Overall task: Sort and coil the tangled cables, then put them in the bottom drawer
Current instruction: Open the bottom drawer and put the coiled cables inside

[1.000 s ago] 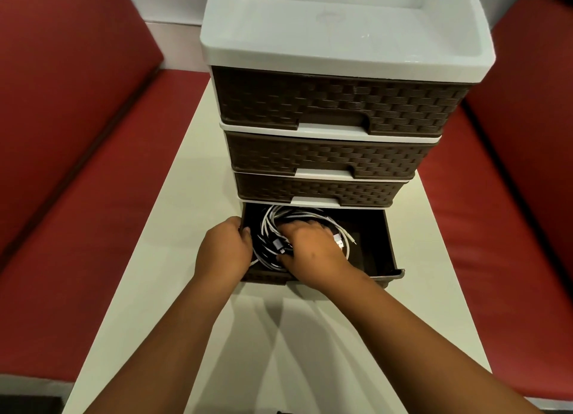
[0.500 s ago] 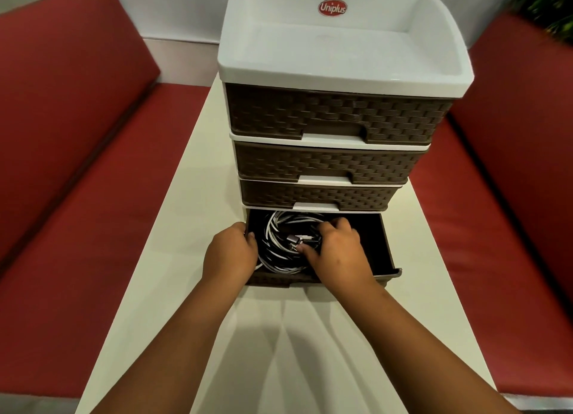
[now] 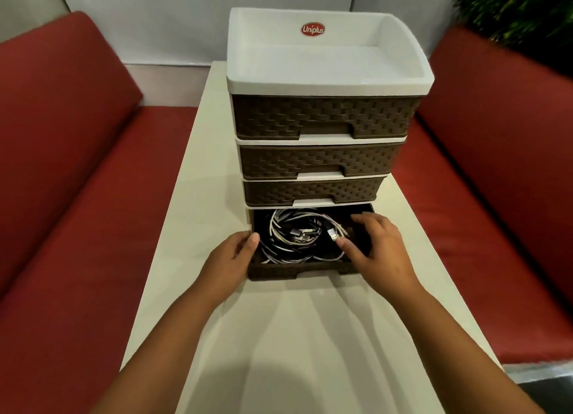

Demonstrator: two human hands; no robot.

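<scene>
The bottom drawer (image 3: pixel 279 272) of a brown woven-look drawer unit (image 3: pixel 322 116) is pulled out toward me. Inside it lies a bundle of coiled white and black cables (image 3: pixel 291 240), with a USB plug (image 3: pixel 333 236) showing on top. My left hand (image 3: pixel 231 257) grips the drawer's left front corner, thumb over the rim. Over the drawer's right half hovers my right hand (image 3: pixel 375 248), fingers spread and relaxed, holding nothing, its thumb just beside the plug.
The unit stands on a narrow white table (image 3: pixel 279 336) and has three shut drawers above plus a white top tray (image 3: pixel 328 57). Red cushioned benches (image 3: pixel 77 196) flank the table on both sides. A green plant (image 3: pixel 521 17) is at the far right.
My right hand has lifted off the cables and shifted to the right, leaving them lying in the drawer. The left hand stays on the drawer corner. The view has tilted up.
</scene>
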